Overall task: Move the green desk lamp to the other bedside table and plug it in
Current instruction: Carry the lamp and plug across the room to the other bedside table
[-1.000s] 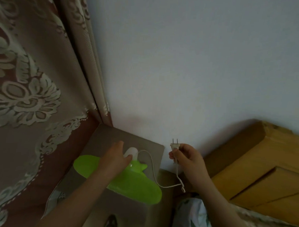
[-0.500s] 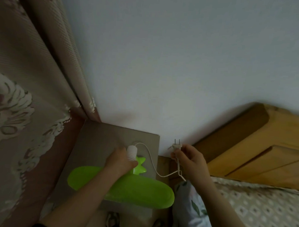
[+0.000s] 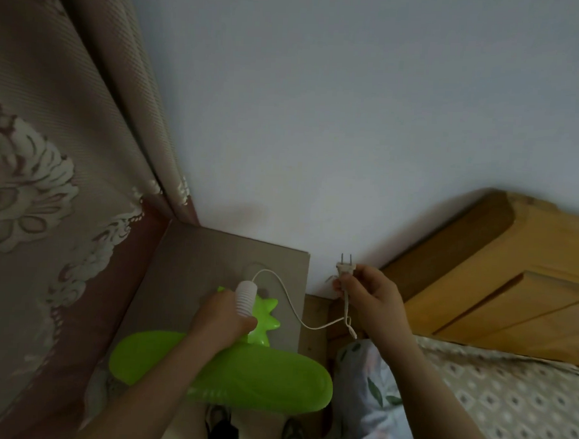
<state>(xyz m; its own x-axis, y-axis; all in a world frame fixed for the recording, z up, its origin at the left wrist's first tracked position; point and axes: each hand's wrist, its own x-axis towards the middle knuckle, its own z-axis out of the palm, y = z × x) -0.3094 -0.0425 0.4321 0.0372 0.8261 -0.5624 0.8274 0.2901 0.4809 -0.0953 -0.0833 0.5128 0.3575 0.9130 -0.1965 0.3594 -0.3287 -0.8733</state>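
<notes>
Low in the frame's centre, the left hand (image 3: 222, 319) gripped the green desk lamp (image 3: 241, 380) over the bedside table (image 3: 193, 265); the right hand (image 3: 374, 297) pinched its plug (image 3: 345, 267) beside the headboard (image 3: 498, 271). No writing showed.

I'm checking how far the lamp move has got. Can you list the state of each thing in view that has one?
green desk lamp: on the bedside table, unplugged.
left hand: closed around the lamp's white neck.
plug: out of any socket, prongs pointing up.
right hand: pinching the plug.
cord: slack, hanging between lamp and plug.
curtain: drawn.
</notes>
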